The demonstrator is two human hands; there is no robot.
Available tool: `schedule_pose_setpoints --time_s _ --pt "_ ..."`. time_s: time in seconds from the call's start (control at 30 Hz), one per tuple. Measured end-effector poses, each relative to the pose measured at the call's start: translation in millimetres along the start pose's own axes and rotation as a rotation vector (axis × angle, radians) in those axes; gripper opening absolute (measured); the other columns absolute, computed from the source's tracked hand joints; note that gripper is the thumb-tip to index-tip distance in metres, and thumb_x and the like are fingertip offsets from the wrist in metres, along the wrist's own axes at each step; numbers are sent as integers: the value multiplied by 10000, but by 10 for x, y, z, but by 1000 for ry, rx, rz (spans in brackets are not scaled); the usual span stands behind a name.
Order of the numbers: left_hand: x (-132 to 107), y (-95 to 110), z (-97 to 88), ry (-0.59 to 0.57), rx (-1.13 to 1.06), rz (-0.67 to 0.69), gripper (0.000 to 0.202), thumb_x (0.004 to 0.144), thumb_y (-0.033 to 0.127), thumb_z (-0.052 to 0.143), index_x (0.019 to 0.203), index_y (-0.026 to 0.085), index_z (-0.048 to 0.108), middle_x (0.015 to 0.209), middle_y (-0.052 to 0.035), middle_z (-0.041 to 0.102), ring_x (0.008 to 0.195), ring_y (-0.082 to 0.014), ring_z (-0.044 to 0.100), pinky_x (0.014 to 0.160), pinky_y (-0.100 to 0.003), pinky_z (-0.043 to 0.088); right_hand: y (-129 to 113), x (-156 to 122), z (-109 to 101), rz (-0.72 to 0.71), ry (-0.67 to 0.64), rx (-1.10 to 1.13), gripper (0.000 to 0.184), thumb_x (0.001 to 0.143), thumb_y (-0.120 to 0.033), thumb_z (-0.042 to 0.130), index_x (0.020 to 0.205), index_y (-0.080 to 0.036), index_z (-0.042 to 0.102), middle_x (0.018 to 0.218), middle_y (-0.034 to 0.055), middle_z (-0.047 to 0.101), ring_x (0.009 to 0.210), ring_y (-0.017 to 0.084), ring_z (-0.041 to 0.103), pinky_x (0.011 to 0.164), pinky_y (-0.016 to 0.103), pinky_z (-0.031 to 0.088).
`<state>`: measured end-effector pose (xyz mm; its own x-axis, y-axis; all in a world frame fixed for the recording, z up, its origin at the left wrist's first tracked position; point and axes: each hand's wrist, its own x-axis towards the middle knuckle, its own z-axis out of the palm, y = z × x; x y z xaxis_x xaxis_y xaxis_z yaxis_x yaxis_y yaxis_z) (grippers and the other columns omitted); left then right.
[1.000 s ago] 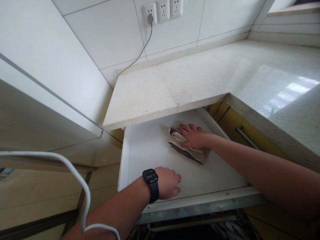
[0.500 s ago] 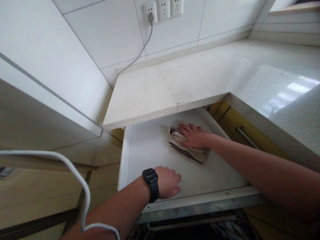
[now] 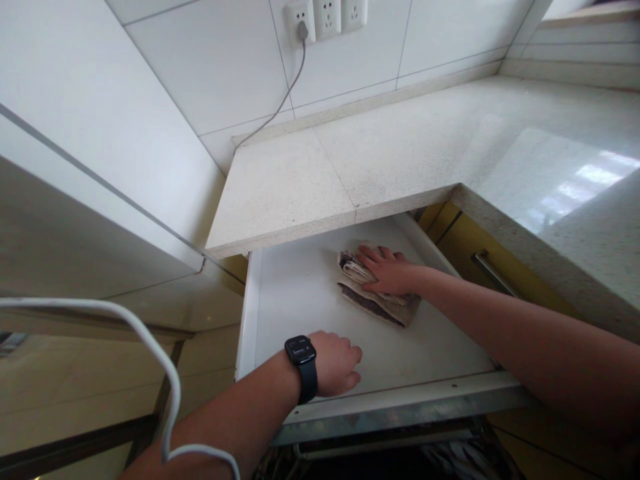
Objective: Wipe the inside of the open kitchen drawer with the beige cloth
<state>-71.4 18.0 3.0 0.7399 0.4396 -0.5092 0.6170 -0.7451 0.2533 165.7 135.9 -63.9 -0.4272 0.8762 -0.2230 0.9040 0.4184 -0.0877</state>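
Observation:
My right hand point(image 3: 391, 270) lies on a folded cloth point(image 3: 385, 310), fingers spread and pressing down on it. The cloth is beige with dark patches and sits in layers, with a rolled fold near the fingertips. Beneath it is the white bottom of a pulled-out drawer point(image 3: 295, 293). My left hand point(image 3: 337, 363) hovers or rests over the drawer's near side, just behind the front rail; I cannot tell whether it touches. Its fingers are curled in and nothing shows in them. A black smartwatch point(image 3: 301, 367) is on the left wrist.
A speckled stone countertop point(image 3: 290, 187) overhangs the drawer's back and turns a corner at the right. Yellow cabinet fronts with a metal handle point(image 3: 493, 273) stand at the right. A white cable point(image 3: 150, 340) loops across the lower left. A grey cord point(image 3: 285, 100) runs from a wall socket point(image 3: 301, 20).

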Motion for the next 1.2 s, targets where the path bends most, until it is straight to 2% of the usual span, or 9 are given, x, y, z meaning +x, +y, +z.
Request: schedule_pose_setpoints --time_s 0.47,1.2 --pt "-3 13 -10 -13 -11 4 374 883 450 463 1092 208 656 997 -127 711 891 -327 698 724 -457 564 -10 -6 -27 7 -18 17 913 802 -694 455 1569 -283 177 1656 108 116 1385 525 243 974 702 348" --pt "-1 -5 8 1 5 7 380 886 461 451 1093 215 653 997 -112 712 888 -312 697 725 -460 574 -24 -6 -29 24 -16 12 897 802 -672 480 1566 -299 194 1655 106 125 1390 511 249 988 694 333"
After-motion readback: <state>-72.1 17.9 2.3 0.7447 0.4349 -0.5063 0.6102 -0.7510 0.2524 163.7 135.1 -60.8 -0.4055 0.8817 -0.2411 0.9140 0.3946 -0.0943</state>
